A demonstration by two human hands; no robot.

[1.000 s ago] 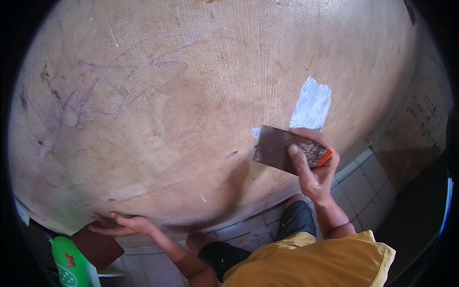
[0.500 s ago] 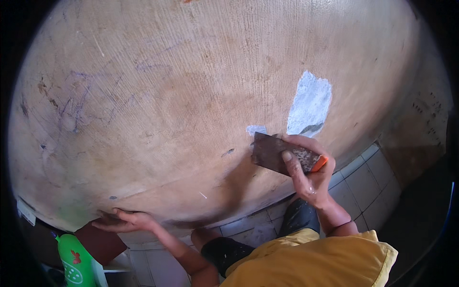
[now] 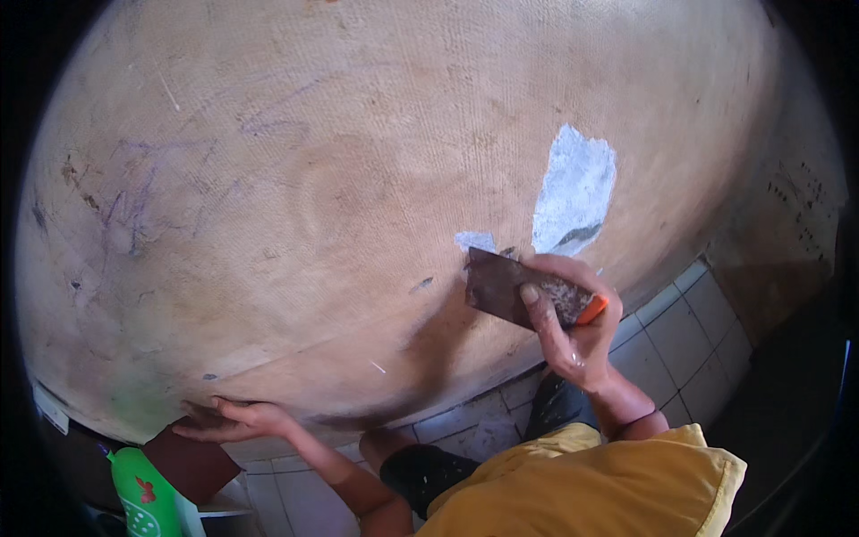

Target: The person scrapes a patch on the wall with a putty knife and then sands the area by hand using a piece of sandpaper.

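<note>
Scraper [image 3: 497, 286] I watch from afar, gripped by the fingers of the right hand [image 3: 573, 333], thumb across its dark face, before the brown wall [image 3: 313, 242], below the larger white patch [image 3: 574, 188], left hand [image 3: 240, 421] low beside a dark red sheet [image 3: 195, 467], fingers loosely spread.

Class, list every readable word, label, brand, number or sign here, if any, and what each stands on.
None can be read.
Purple scrawled lines on the tan, ridged wall: no legible word.
Small dark marks on the brownish surface at right: too blurred to read.
Green, rounded object with red figure and white pattern: no readable text.
White, flat item at far left: too small to tell.
</note>
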